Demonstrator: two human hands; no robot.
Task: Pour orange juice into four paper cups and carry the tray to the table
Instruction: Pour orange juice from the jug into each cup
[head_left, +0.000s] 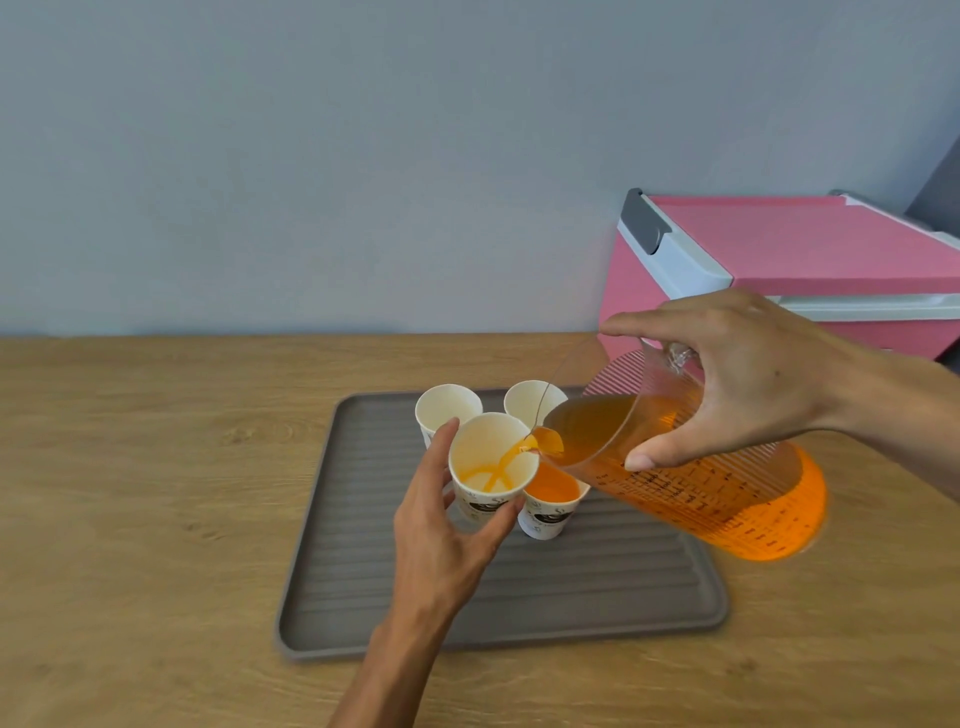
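My right hand (748, 374) grips a clear measuring jug (691, 478) of orange juice, tilted left with its spout over a white paper cup (491, 470). A thin stream of juice runs into that cup, which holds only a little. My left hand (447, 530) is wrapped around this cup and holds it slightly raised above the grey ridged tray (519, 587). Just right of it stands a cup full of juice (553, 501). Two empty cups (447, 408) (530, 402) stand behind on the tray.
The tray lies on a wooden counter (156, 493) against a grey wall. A pink and white cooler box (810, 260) stands at the back right, close behind the jug.
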